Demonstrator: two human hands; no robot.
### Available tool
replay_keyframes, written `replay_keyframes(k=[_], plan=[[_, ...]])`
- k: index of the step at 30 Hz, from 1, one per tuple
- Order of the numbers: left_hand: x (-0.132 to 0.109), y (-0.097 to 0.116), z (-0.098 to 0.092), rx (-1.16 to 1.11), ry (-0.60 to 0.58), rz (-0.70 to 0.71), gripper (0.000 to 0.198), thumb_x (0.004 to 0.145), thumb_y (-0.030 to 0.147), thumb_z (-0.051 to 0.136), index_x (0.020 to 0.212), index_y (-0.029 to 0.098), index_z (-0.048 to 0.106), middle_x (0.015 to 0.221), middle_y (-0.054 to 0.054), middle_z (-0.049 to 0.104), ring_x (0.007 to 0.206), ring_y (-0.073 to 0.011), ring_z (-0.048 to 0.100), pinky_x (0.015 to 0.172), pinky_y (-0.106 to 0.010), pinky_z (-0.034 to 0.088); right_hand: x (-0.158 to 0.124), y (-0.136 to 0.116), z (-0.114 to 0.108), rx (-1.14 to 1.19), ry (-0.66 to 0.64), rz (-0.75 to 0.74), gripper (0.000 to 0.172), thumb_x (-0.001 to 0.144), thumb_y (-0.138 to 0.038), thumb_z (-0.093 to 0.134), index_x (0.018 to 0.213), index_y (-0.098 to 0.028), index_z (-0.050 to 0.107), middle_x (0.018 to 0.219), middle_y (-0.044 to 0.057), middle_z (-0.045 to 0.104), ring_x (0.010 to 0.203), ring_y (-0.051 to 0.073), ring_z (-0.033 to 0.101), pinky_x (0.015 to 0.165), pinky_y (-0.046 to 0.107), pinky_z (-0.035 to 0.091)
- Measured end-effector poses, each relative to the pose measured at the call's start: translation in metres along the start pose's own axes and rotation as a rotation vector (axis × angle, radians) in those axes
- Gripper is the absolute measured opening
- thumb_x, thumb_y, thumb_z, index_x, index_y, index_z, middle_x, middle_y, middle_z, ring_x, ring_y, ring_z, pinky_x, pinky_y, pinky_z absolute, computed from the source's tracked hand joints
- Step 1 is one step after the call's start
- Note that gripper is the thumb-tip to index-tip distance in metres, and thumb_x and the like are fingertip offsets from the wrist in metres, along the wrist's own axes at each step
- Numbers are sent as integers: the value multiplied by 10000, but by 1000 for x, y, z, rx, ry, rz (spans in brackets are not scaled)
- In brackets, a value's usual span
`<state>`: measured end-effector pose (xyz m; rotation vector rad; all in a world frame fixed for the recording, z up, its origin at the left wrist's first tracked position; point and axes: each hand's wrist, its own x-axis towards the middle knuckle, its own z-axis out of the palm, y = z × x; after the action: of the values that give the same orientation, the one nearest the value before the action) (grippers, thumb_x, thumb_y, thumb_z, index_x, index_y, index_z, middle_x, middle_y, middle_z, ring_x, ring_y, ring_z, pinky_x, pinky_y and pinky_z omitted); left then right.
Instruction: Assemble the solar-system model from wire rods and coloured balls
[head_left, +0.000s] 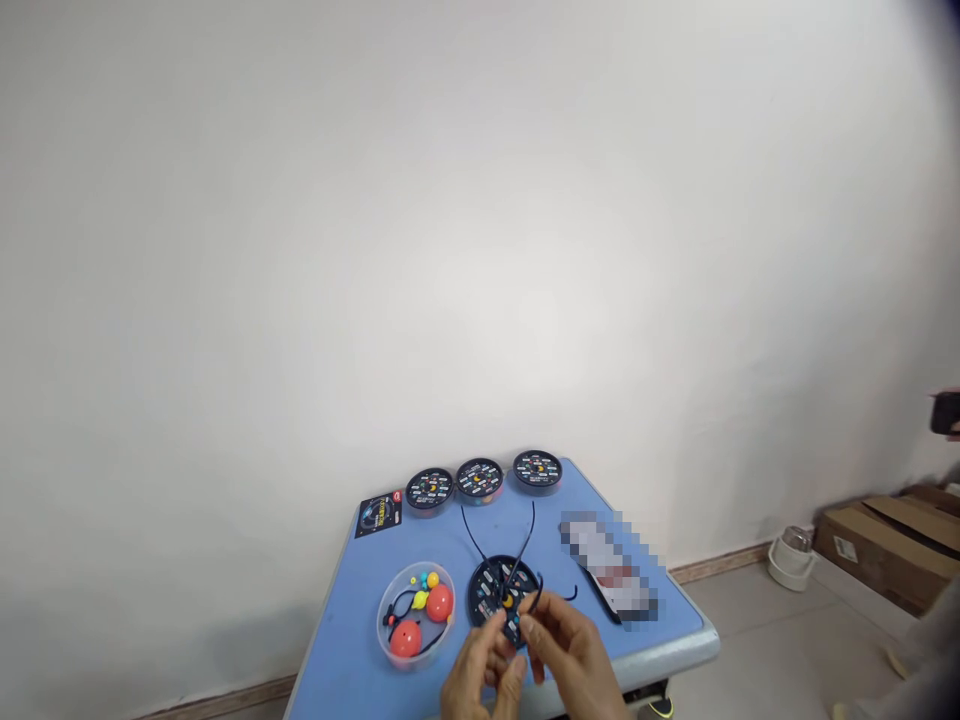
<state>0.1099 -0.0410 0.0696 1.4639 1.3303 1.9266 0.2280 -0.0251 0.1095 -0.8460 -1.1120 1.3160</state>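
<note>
Both my hands are at the bottom of the head view over a black round disc (495,585) with coloured markings on a blue table (442,530). My left hand (476,672) is curled, fingertips pinched near the disc's near edge. My right hand (574,655) pinches a thin black curved rod (537,597) just above the disc. Two more thin black rods (474,535) rise from the disc toward the back. A clear round tub (390,632) left of the disc holds two red balls (439,602) and several small coloured beads.
Three black round lidded tubs (480,478) line the table's far edge, with a dark card (379,513) at their left. A blurred flat packet (611,565) lies right. On the floor right: a white pot (789,560), cardboard boxes (885,545). Another person's hand with a dark object (946,412) shows at far right.
</note>
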Motion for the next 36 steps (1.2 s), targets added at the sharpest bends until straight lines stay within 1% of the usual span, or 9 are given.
replay_keyframes(k=[2, 4, 7, 9, 16, 22, 27, 32, 36], plan=[[24, 5, -5, 0, -6, -81, 452, 769, 584, 689, 1017, 214, 765, 742, -37, 709, 598, -159, 640, 571, -243, 549, 21, -16, -4, -47, 74, -40, 395, 684, -547, 767, 748, -175, 652, 540, -59, 500, 455, 106, 437, 456, 247, 362], [51, 8, -10, 47, -50, -121, 420, 784, 571, 669, 955, 202, 774, 728, -41, 700, 616, -171, 635, 583, -262, 546, 46, -24, -6, -85, 96, -43, 327, 675, -480, 767, 718, -182, 641, 517, -61, 521, 452, 114, 458, 458, 252, 367], [83, 3, -10, 80, -208, -166, 364, 774, 540, 666, 827, 198, 777, 722, -41, 693, 623, -177, 613, 575, -274, 519, 77, -18, -6, -94, 79, 17, 269, 625, -411, 755, 639, -190, 603, 457, -75, 509, 406, 103, 431, 430, 249, 355], [93, -7, -5, 73, -297, -228, 327, 749, 499, 684, 809, 191, 776, 716, -40, 693, 629, -181, 612, 550, -268, 499, 90, -6, -4, -95, 75, 49, 244, 602, -387, 732, 607, -190, 589, 440, -78, 505, 391, 101, 423, 407, 246, 348], [92, -31, 11, 31, -399, -277, 222, 679, 295, 702, 857, 180, 766, 743, -25, 698, 699, -173, 638, 673, -280, 528, 96, 19, -5, -79, 78, 104, 195, 601, -345, 701, 597, -185, 588, 427, -88, 506, 389, 87, 412, 411, 236, 327], [95, -30, 17, 27, -486, -254, 173, 696, 226, 675, 838, 185, 766, 736, -10, 678, 660, -155, 614, 615, -258, 496, 92, 13, -2, -40, 57, 137, 246, 608, -395, 725, 627, -176, 615, 498, -63, 546, 444, 95, 447, 445, 244, 354], [93, -28, 13, 50, -501, -241, 224, 682, 192, 646, 878, 181, 754, 790, -26, 686, 703, -170, 620, 649, -277, 511, 90, 14, 0, -68, 46, 158, 273, 600, -416, 721, 614, -186, 576, 442, -73, 501, 412, 86, 408, 444, 245, 334], [91, -25, 11, 109, -517, -201, 186, 692, 180, 627, 835, 190, 746, 766, -18, 667, 700, -172, 611, 655, -281, 495, 89, 21, 0, -157, 54, 169, 260, 603, -423, 650, 673, -183, 580, 474, -73, 495, 423, 95, 418, 444, 247, 352], [91, -25, 12, 169, -522, -156, 137, 738, 223, 623, 796, 200, 744, 745, -19, 665, 695, -179, 603, 661, -293, 469, 91, 23, 0, -318, 52, 160, 182, 678, -367, 575, 679, -185, 577, 463, -80, 466, 412, 109, 435, 445, 250, 372]])
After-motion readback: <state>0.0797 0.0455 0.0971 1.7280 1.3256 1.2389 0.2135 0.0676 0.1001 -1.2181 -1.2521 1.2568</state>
